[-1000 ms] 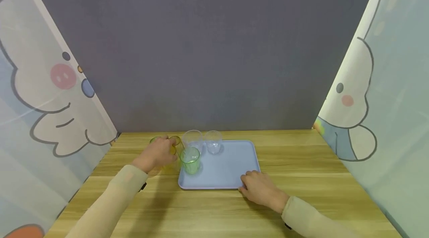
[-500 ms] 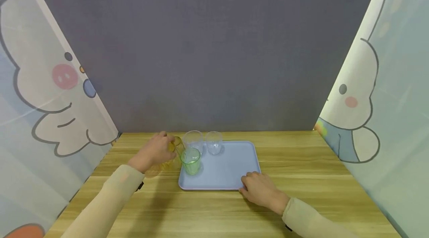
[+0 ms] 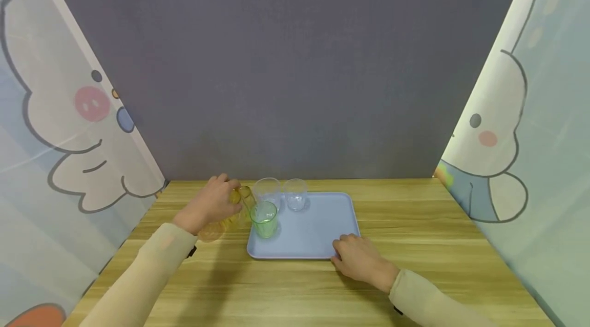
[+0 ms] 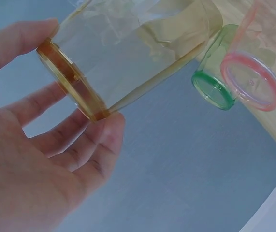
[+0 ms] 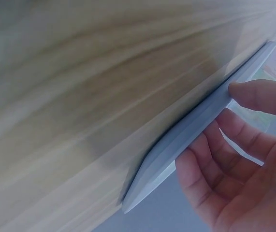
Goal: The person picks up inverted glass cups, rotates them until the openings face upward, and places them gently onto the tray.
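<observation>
My left hand [image 3: 212,201] grips an amber-tinted clear glass [image 4: 72,79] by its thick base, thumb on one side and fingertips on the other. In the left wrist view, a green glass [image 4: 215,79] and a pink one [image 4: 251,79] stand beyond it, thick bases facing up. The pink glass [image 3: 211,232] partly shows below my left hand in the head view. My right hand [image 3: 361,260] holds the near right corner of a pale blue tray [image 3: 313,235]. Its thumb lies against the outside of the tray's rim [image 5: 191,125], with the fingers curled inside.
A light green glass [image 3: 264,222] stands at the tray's left edge. Behind it are two clear glasses [image 3: 295,196], toward the tray's far left corner. An olive-rimmed glass [image 3: 247,196] shows beside my left hand. A grey panel [image 3: 295,86] rises behind the wooden table [image 3: 286,291].
My left hand has moved slightly back and to the left, and more of the amber glass and the pink glass shows. The right hand stays on the tray corner.
</observation>
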The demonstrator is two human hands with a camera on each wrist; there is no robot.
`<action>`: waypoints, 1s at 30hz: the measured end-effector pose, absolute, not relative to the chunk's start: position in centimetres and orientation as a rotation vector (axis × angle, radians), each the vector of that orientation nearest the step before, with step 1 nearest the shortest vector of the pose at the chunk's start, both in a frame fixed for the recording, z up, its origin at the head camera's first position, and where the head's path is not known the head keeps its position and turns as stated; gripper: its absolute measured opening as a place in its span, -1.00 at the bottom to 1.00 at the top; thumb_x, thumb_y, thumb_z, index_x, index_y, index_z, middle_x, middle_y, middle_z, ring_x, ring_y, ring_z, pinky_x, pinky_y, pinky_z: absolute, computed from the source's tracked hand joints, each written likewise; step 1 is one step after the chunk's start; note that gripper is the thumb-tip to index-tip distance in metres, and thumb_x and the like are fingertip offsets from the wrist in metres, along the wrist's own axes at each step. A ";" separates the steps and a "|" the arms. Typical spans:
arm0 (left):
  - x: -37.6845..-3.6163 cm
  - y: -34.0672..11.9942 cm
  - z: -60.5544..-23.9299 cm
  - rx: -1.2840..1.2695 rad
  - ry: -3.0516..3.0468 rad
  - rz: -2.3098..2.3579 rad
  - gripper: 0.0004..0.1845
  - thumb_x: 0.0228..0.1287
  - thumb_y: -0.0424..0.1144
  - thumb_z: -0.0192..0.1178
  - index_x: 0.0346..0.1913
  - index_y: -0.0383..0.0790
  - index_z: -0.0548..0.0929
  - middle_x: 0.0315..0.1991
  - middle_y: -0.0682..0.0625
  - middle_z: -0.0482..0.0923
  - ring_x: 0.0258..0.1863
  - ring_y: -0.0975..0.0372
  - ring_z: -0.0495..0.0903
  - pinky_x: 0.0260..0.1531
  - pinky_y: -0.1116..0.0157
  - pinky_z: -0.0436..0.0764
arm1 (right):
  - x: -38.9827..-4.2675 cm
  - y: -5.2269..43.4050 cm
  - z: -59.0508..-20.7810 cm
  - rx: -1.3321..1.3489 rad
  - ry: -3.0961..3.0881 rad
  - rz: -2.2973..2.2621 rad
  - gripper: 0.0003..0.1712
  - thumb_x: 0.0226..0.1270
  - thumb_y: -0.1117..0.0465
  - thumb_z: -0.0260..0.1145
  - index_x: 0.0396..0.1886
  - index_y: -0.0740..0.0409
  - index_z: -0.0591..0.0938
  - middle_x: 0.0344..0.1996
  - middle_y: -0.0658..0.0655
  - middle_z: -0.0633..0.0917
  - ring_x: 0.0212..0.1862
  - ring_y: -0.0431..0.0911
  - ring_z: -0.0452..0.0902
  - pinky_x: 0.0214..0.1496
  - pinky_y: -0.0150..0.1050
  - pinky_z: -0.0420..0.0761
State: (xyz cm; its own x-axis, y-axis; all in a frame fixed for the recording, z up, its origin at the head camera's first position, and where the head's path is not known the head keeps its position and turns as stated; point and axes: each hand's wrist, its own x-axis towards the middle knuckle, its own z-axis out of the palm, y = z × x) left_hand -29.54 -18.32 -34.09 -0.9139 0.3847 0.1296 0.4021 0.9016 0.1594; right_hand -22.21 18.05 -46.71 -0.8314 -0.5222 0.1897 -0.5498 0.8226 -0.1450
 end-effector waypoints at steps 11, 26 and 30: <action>-29.2 -18.5 -33.6 -0.612 -2.938 -0.241 -0.54 0.20 -0.15 0.37 0.12 -0.30 0.65 -0.03 -0.22 0.52 -0.10 -0.08 0.45 -0.15 -0.08 0.57 | -22.1 18.1 -46.5 0.862 -2.891 0.347 -0.64 0.28 0.17 0.45 -0.63 -0.06 0.48 -0.65 -0.16 0.42 -0.57 -0.31 0.33 -0.61 -0.38 0.37; -28.3 -18.2 -32.6 -0.631 -2.859 -0.265 -0.50 0.23 -0.14 0.38 0.16 -0.36 0.62 0.04 -0.26 0.51 0.02 -0.14 0.46 -0.01 -0.10 0.54 | -22.2 18.4 -45.9 0.872 -2.902 0.414 -0.67 0.25 0.20 0.46 -0.62 -0.01 0.49 -0.63 -0.14 0.46 -0.57 -0.31 0.31 -0.59 -0.38 0.38; -28.1 -18.0 -32.4 -0.635 -2.831 -0.261 -0.46 0.25 -0.11 0.37 0.20 -0.37 0.60 0.07 -0.27 0.50 0.03 -0.14 0.45 0.02 -0.11 0.54 | -22.3 18.3 -45.1 0.830 -2.897 0.427 -0.71 0.25 0.20 0.48 -0.57 0.06 0.53 -0.59 -0.07 0.51 -0.55 -0.28 0.33 -0.57 -0.36 0.40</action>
State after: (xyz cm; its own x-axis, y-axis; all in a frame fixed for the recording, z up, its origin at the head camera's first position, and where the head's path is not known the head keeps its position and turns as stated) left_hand -28.11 -18.01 -32.38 -0.8804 0.3976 0.2586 0.4383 0.8904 0.1228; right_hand -22.31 18.29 -45.11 -0.8467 -0.5043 0.1698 -0.5318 0.8123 -0.2396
